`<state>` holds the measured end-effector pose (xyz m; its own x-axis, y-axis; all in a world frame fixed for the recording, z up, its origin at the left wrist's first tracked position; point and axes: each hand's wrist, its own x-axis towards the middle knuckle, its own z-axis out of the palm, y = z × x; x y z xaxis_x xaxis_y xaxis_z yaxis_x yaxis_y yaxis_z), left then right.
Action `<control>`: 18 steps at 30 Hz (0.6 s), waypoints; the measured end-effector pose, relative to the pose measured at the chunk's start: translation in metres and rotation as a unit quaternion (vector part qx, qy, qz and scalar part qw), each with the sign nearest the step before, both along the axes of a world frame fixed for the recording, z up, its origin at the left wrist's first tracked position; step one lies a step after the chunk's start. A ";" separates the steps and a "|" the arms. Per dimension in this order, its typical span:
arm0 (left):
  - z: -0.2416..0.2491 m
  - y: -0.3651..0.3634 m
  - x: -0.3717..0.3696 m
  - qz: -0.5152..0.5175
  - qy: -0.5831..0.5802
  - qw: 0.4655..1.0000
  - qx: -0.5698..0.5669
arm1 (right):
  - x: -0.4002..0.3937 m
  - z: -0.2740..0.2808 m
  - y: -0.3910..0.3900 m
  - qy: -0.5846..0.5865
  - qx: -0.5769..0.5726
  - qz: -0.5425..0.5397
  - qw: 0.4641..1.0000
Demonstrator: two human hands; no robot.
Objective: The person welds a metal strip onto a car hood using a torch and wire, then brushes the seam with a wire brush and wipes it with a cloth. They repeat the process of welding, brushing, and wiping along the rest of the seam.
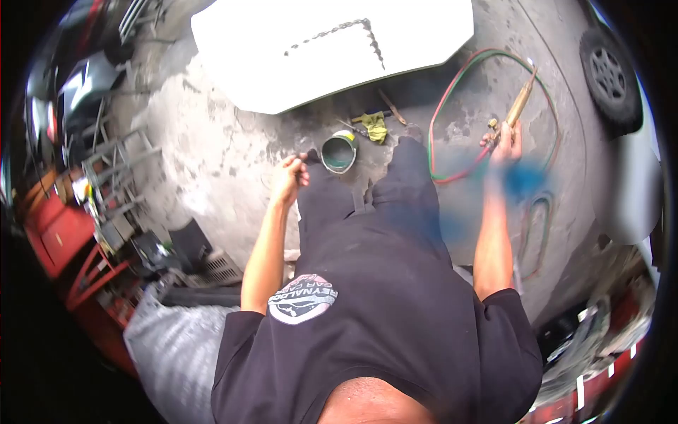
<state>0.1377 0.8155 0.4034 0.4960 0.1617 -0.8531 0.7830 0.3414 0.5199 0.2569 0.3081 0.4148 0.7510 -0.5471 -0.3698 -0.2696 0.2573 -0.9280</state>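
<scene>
My right hand (pixel 506 143) is wrapped round the valve end of a brass gas torch (pixel 521 100), whose tip points up and away from me. A red and green twin hose (pixel 439 113) runs from it in a loop over the floor. My left hand (pixel 289 177) is closed, fingers curled, above my left knee; what it holds, if anything, I cannot make out. Close to its right stands a small open can (pixel 340 152), dark inside. Beyond my feet lies a white panel (pixel 325 67) with a dark, bent line of marks across it.
A yellow-green glove (pixel 375 127) and a thin stick-like tool (pixel 393 107) lie between the can and the panel. A car wheel (pixel 609 74) stands at the far right. Metal stands (pixel 116 173) and a red metal frame (pixel 60 230) crowd the left. Blue blurs cover part of the view.
</scene>
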 end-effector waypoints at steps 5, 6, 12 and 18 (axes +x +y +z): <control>-0.035 0.008 0.048 -0.105 0.058 0.975 -0.188 | -0.015 -0.006 0.075 -0.005 -0.038 -0.066 0.997; -0.046 0.016 0.059 -0.140 0.080 0.965 -0.209 | -0.020 -0.004 0.097 -0.005 -0.049 -0.089 0.995; -0.155 0.090 0.082 -0.225 0.205 0.884 -0.354 | -0.046 0.017 0.228 0.036 -0.123 -0.205 0.970; -0.176 0.169 -0.001 -0.302 0.366 0.852 -0.222 | -0.081 -0.012 0.288 0.062 -0.115 -0.246 0.960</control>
